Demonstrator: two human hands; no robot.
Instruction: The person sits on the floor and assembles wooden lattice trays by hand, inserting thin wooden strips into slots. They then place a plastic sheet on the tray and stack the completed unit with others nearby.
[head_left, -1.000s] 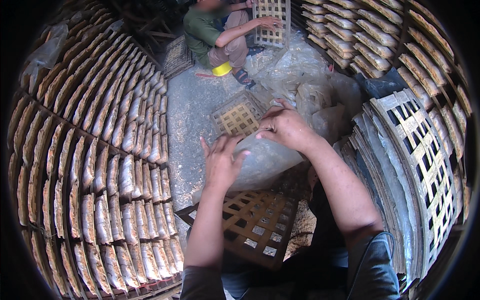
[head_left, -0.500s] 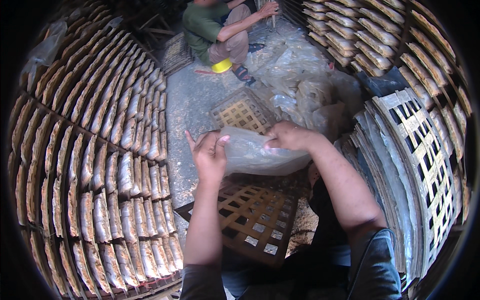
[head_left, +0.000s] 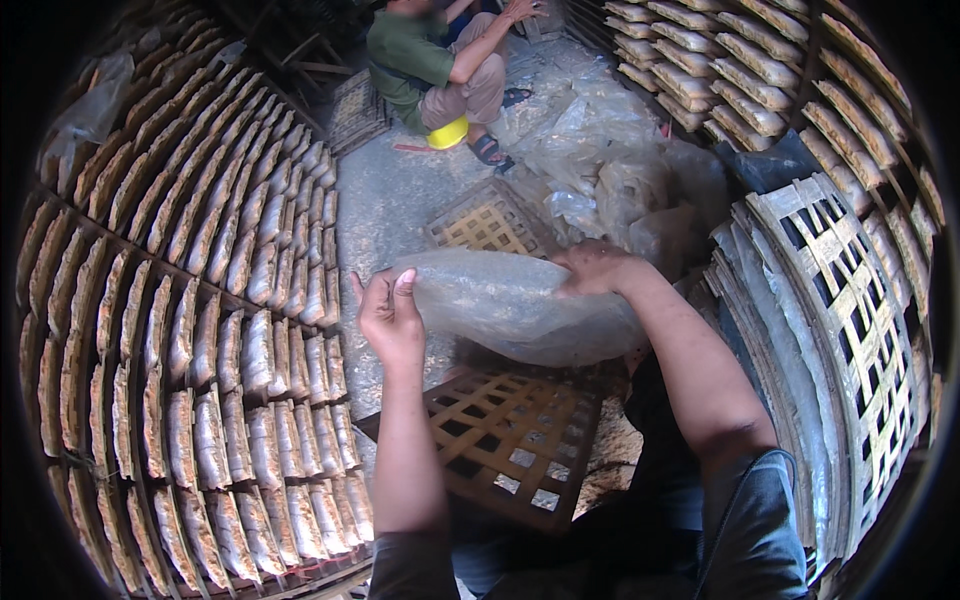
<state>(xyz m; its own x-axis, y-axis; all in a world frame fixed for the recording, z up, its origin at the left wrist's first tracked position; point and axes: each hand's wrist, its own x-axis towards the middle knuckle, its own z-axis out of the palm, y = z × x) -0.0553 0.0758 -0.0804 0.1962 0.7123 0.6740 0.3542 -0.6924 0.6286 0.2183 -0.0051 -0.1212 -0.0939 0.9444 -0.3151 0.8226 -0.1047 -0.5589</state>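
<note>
Between my hands hangs a translucent plastic sheet [head_left: 500,305], stretched sideways and sagging in its middle. My left hand [head_left: 390,312] pinches its upper left corner between thumb and fingers. The upper right part is gripped by my right hand [head_left: 597,268], whose fingertips are partly hidden. Below the sheet, a woven bamboo lattice tray [head_left: 505,440] lies tilted in front of my lap. Beyond the sheet, a second lattice tray [head_left: 485,222] rests on the floor, its near part covered by the plastic.
Racks of trays with pale, crusted slabs [head_left: 240,350] line the left side, and more racks [head_left: 720,60] stand at the far right. Close on my right leans a stack of lattice trays with plastic sheets [head_left: 840,330]. Crumpled plastic [head_left: 610,165] covers the floor ahead, near a seated person [head_left: 420,65].
My left hand has moved left and my right hand slightly right, so the plastic sheet is spread wider. The seated person's hand has shifted a little.
</note>
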